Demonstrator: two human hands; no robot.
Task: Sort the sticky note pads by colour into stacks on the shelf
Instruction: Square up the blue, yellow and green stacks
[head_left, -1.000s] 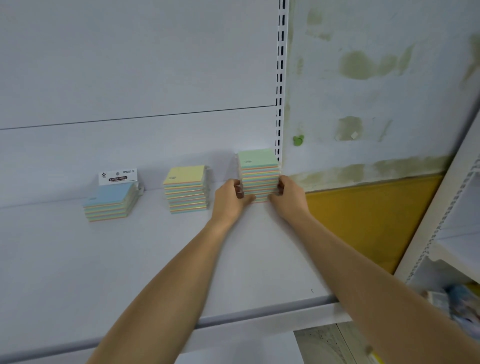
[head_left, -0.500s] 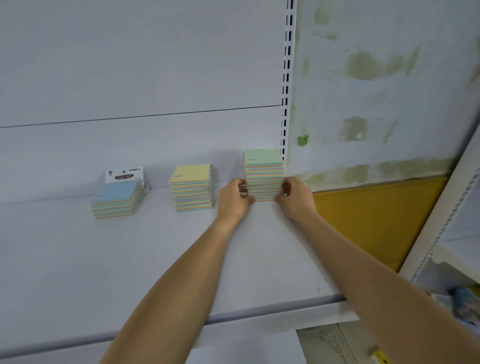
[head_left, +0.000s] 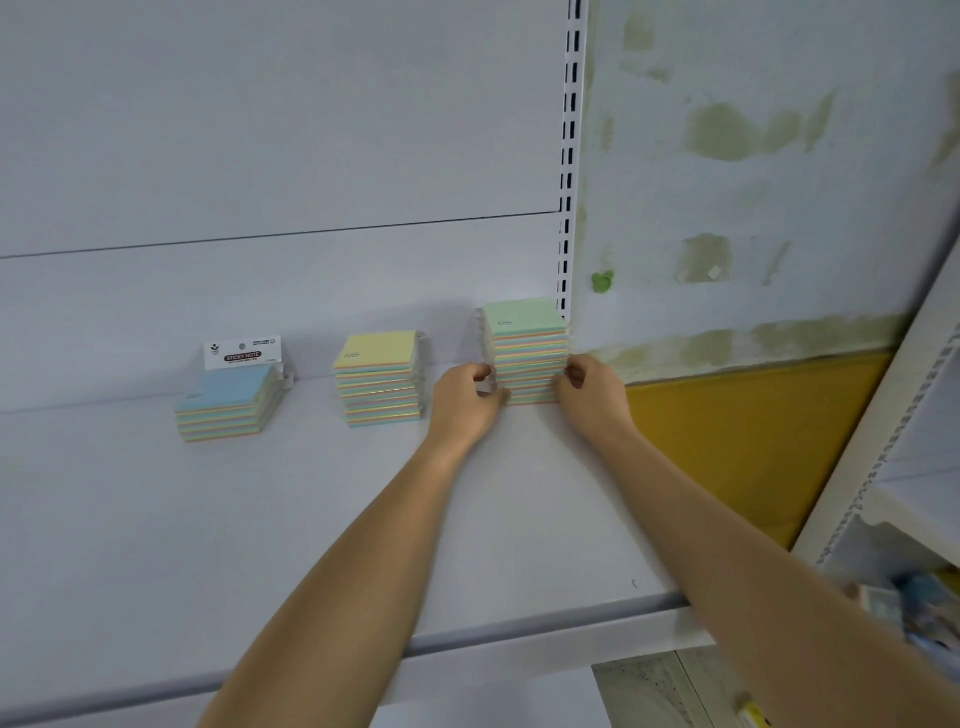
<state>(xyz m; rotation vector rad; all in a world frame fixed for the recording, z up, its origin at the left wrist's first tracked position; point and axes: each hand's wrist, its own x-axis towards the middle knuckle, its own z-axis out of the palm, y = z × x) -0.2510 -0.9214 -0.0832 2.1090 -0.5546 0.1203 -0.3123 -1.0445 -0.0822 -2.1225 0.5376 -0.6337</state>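
My left hand (head_left: 465, 402) and right hand (head_left: 589, 395), fingers curled, clamp green-topped stack (head_left: 524, 332) on shelf (head_left: 156, 519); yellow-topped stack (head_left: 379, 374), blue-topped stack (head_left: 228, 400) further left.

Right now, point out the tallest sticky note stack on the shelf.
The green-topped stack at the right, held between the left hand and right hand; the yellow-topped stack and blue-topped stack stand lower.

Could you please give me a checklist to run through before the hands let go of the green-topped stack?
1. Grip of left hand and right hand on the green-topped stack sides: ok.
2. Stack stands upright on the shelf: ok.
3. Gap to the yellow-topped stack: ok.
4. Clear of the slotted upright: cannot tell.
5. Every pad below the top matches its colour: cannot tell.
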